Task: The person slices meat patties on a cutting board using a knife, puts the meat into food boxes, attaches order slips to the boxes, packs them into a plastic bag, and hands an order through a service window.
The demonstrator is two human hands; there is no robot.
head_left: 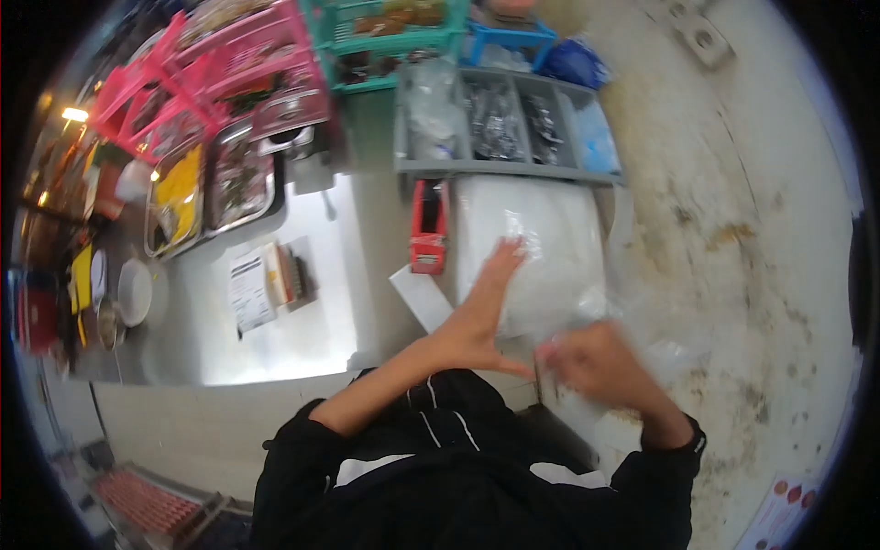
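I report first the steel table (206, 344), which fills the left and centre of the frame. At upper centre right, I note a grey divided tray (513, 168) with wrapped items in its compartments. Just below it lies the main article, a thick stack of clear plastic sheeting (559, 234), roughly flat, with some loose film about its lower right edge.

The left hand (469, 325), at centre, is spread: fingers extended, their tips at the stack's left part, thumb held well out toward the right. I find nothing gripped in it. The right hand (600, 362), right of centre, has its fingers curled; motion blur keeps me from telling whether they pinch any film.

Smaller items: a red dispenser (428, 229) just left of the stack, and a white slip (422, 298) below it.

On method, my judgement is that thin film will slip and cling. The left palm should press the stack flat, the right fingers should take a single edge close to the corner, and any pull should run low and slow, clear of the dispenser.
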